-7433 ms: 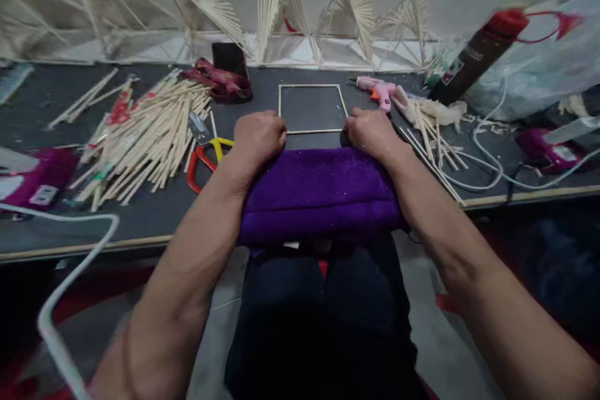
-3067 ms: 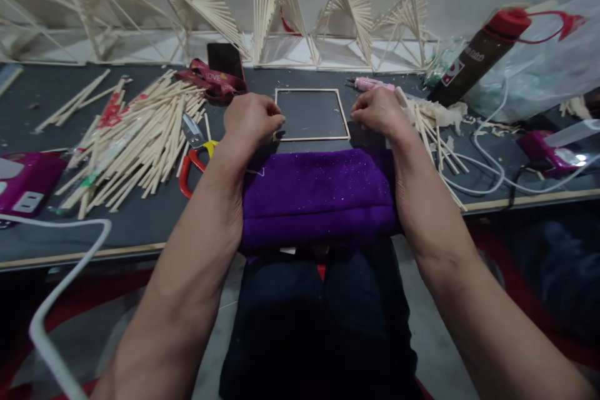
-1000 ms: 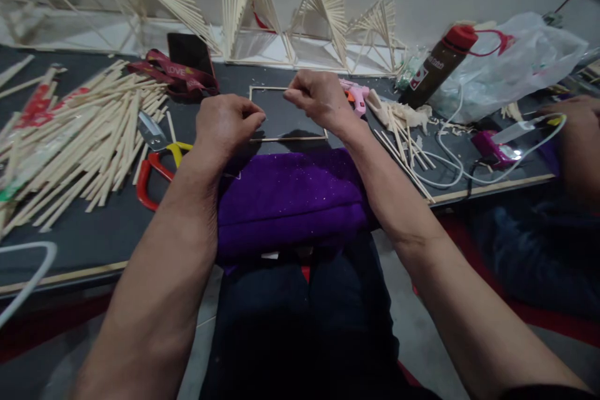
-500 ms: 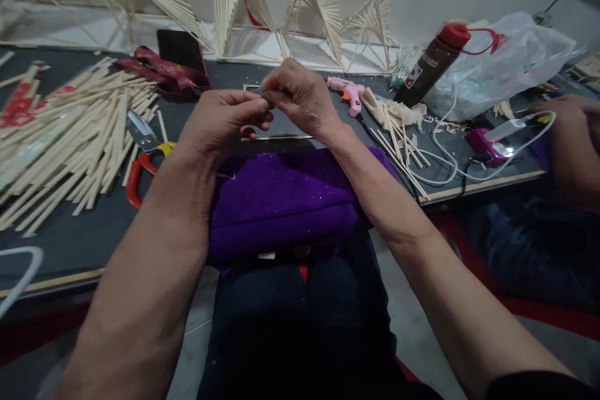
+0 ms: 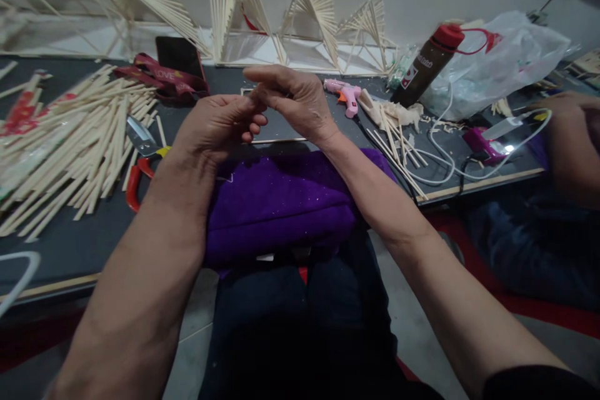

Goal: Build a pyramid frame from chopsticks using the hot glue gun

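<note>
My left hand (image 5: 218, 122) and my right hand (image 5: 297, 103) meet at the fingertips above the dark table. The thumb and fingers of my left hand are pinched together. My right hand's thumb presses near its fingers, which point left over the left fingertips. Whatever is between them is too small or hidden to make out. Under the hands lies a flat rectangle of thin wooden sticks (image 5: 284, 140), partly covered by them. A purple cloth (image 5: 281, 200) lies at the table edge and over my lap, below my wrists.
Left: a pile of wooden sticks (image 5: 100, 150), an orange-handled cutter (image 5: 134, 184), a phone (image 5: 178, 56) and a red lanyard (image 5: 164, 78). Right: a pink glue gun (image 5: 349, 97), cables, a bottle (image 5: 424, 69), a plastic bag (image 5: 506, 69) and another person's arm (image 5: 569, 144). Stick models (image 5: 312, 19) stand behind.
My right hand has shifted slightly left, and its fingers have straightened somewhat over the left fingertips. My left hand stays nearly in place, still pinched.
</note>
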A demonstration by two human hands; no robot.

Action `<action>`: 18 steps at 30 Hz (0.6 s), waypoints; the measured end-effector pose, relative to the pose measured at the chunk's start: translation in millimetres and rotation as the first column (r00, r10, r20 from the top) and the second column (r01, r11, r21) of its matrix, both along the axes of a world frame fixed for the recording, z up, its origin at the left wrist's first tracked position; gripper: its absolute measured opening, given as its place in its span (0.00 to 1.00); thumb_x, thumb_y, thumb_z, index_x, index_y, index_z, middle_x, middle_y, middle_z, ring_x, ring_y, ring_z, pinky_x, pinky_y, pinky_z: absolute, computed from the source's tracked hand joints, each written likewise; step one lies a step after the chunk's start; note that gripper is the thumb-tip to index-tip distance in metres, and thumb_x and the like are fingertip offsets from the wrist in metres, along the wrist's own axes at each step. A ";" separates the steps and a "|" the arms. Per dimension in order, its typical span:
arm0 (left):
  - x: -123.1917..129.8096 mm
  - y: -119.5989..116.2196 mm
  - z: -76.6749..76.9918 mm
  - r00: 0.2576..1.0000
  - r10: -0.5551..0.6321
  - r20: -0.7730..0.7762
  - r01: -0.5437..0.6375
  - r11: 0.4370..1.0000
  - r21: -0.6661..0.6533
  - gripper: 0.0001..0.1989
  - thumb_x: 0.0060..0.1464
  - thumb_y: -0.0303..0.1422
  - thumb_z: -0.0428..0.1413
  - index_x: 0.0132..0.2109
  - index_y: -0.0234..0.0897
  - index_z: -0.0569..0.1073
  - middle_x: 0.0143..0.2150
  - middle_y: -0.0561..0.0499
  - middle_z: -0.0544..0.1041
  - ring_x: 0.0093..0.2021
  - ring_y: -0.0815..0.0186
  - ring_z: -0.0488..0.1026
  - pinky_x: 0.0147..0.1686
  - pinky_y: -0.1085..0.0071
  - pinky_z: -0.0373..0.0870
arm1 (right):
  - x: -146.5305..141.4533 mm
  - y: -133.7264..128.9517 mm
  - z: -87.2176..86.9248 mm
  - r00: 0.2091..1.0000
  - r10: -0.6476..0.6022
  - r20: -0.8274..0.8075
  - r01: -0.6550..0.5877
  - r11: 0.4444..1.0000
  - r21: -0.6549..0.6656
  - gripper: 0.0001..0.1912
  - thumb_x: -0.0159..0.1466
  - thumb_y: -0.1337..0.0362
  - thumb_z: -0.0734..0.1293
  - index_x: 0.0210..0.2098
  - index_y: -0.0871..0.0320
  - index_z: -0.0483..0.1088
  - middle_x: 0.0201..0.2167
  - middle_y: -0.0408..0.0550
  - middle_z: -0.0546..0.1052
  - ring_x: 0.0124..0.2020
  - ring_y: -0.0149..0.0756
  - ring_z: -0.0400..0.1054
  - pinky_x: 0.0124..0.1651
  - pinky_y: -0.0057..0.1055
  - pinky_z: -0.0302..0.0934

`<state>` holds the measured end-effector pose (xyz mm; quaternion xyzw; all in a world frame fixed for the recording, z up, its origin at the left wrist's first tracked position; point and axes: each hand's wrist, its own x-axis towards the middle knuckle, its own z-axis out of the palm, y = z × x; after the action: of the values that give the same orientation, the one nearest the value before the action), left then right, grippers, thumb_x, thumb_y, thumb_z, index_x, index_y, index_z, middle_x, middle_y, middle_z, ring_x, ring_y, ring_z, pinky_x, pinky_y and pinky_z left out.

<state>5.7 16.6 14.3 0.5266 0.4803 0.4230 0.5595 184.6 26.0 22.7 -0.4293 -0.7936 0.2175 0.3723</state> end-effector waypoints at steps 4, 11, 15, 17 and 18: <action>-0.2 2.8 -1.1 0.999 0.002 -0.034 -0.001 1.000 0.026 0.04 0.55 0.32 0.61 0.32 0.38 0.76 0.32 0.49 0.79 0.27 0.71 0.69 0.26 0.71 0.63 | 2.5 -1.5 3.7 0.999 -0.009 0.040 0.010 0.999 -0.035 0.24 0.71 0.52 0.65 0.65 0.43 0.73 0.54 0.35 0.83 0.57 0.41 0.73 0.58 0.37 0.68; 2.5 1.0 5.0 0.986 0.071 -0.148 -0.069 0.997 0.022 0.07 0.57 0.35 0.57 0.32 0.39 0.73 0.31 0.52 0.79 0.31 0.67 0.73 0.31 0.68 0.66 | 4.1 -0.2 1.4 1.000 -0.024 0.018 0.024 1.000 -0.004 0.15 0.72 0.64 0.64 0.56 0.51 0.77 0.52 0.36 0.84 0.51 0.29 0.76 0.58 0.26 0.68; 5.8 -1.9 10.2 0.993 0.117 0.022 -0.117 0.993 -0.027 0.15 0.69 0.30 0.52 0.30 0.37 0.69 0.23 0.57 0.73 0.24 0.74 0.65 0.26 0.73 0.59 | 3.9 7.5 -7.5 0.995 -0.057 0.076 0.056 0.998 0.018 0.10 0.74 0.64 0.65 0.48 0.57 0.79 0.44 0.43 0.84 0.45 0.32 0.77 0.51 0.29 0.67; 7.8 -1.4 8.7 0.984 0.175 0.031 -0.174 0.984 -0.031 0.17 0.71 0.30 0.51 0.30 0.36 0.70 0.22 0.56 0.72 0.22 0.74 0.66 0.24 0.73 0.57 | 3.0 10.6 -10.5 0.996 -0.051 0.072 0.047 0.997 0.055 0.10 0.74 0.65 0.64 0.45 0.59 0.78 0.39 0.43 0.82 0.41 0.32 0.75 0.47 0.29 0.65; 8.7 -0.9 7.3 0.981 0.190 0.034 -0.189 0.982 -0.029 0.17 0.71 0.30 0.52 0.30 0.35 0.70 0.22 0.56 0.72 0.21 0.74 0.66 0.23 0.73 0.56 | 2.3 11.9 -11.6 0.995 -0.055 0.079 0.049 0.996 0.071 0.09 0.75 0.64 0.64 0.43 0.60 0.76 0.37 0.43 0.81 0.39 0.31 0.74 0.46 0.29 0.63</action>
<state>14.4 15.7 21.6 0.4637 0.5233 0.4776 0.5320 186.9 37.9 11.1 -0.4452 -0.8037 0.1626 0.3599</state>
